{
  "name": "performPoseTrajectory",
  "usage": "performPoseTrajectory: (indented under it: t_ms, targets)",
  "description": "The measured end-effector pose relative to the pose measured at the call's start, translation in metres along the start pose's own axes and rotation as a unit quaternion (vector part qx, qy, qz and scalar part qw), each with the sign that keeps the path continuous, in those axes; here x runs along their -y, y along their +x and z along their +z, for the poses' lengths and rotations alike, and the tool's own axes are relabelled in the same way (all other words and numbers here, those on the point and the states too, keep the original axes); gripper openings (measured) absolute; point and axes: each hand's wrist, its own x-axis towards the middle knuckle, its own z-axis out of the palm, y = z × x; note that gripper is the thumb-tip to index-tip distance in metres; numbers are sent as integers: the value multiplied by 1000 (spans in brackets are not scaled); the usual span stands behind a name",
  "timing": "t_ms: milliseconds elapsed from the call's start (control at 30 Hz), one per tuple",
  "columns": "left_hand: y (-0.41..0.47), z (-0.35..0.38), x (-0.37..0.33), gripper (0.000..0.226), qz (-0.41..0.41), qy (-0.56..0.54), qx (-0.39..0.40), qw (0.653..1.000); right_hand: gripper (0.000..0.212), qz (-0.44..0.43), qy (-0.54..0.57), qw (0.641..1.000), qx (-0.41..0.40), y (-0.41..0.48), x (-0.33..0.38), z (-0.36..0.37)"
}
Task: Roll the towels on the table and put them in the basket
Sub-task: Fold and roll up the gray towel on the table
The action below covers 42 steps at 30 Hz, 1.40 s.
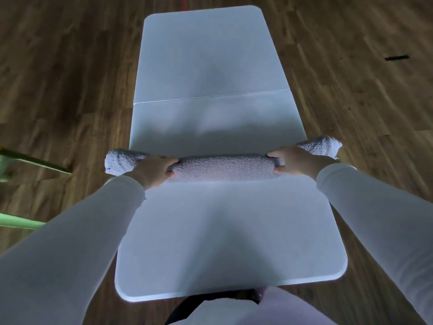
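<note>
Wooden plank floor (70, 90) fills the frame on every side, dark brown and blurred towards the edges. Down the middle runs the white table (210, 55), long and narrow, stretching from the near edge away to the far end, with a thin seam (210, 97) crossing it from left to right about halfway up. Two white sleeves come in from the near corners, the left sleeve (70, 242) and the right sleeve (375, 207), both cut off by the bottom of the frame.

Now the towel (222, 166): it is rolled into a tight grey cylinder and lies across the middle of the table. Its long axis runs left to right, square across the table's length, with the right end sitting a touch farther away than the left. Both ends poke out past the table's long edges, over the floor. Whether the roll rests on the tabletop or is lifted just clear of it is hard to tell.

The left hand (153, 171) grips the roll left of its middle, fingers (169, 159) curled together over the top and the thumb tucked against the near side. The right hand (296, 159) clamps it the same way right of the middle, covering that part of the roll.

At the far left a green object (18, 221) is cut off by the frame and cannot be identified. A small black strip (396, 57) lies on the floor at far right.
</note>
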Motion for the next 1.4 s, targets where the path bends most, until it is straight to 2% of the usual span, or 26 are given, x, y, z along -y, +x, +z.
performPoseTrajectory:
  t_ms: [233, 533, 600, 667, 733, 800, 867, 967, 1100, 1267, 1400]
  targets:
    - [-45, 22, -20, 50, 26, 8, 25, 999, 51, -77, -22, 995, 53, -32, 11, 12]
    - [-96, 71, -66, 46, 122, 25, -22, 992, 46, -199, 35, 975, 94, -70, 48, 43]
    - [-104, 80, -78, 48, 138, 33, -24, 990, 50, -199, 29, 976, 79, -76, 51, 48]
    - [-111, 83, -83, 52, 140, 29, -19, 990, 60, -193, 54, 980, 13, -84, 49, 53]
    - [-117, 79, -77, 61, 131, -3, -35, 991, 74, -169, 68, 979, -90, -91, 42, 58]
    - [-122, 72, -61, 74, 87, -29, -60, 994, 86, -96, 77, 983, -133, -99, 37, 60]
    - [-125, 62, -40, 88, 3, -22, -62, 998, 91, -33, 104, 988, -108, -103, 31, 66]
    - [-127, 55, -16, 96, -82, 25, -26, 996, 91, -11, 216, 974, -60, -103, 25, 73]
    - [-126, 62, -14, 91, -104, -88, 27, 990, 84, -2, 274, 962, -15, -97, 28, 70]
    - [-139, 78, -32, 90, -99, -116, 11, 988, 72, -25, 275, 961, 16, -82, 40, 61]
    - [-151, 86, -45, 90, -81, -141, 0, 987, 57, -80, 247, 965, 34, -58, 63, 57]
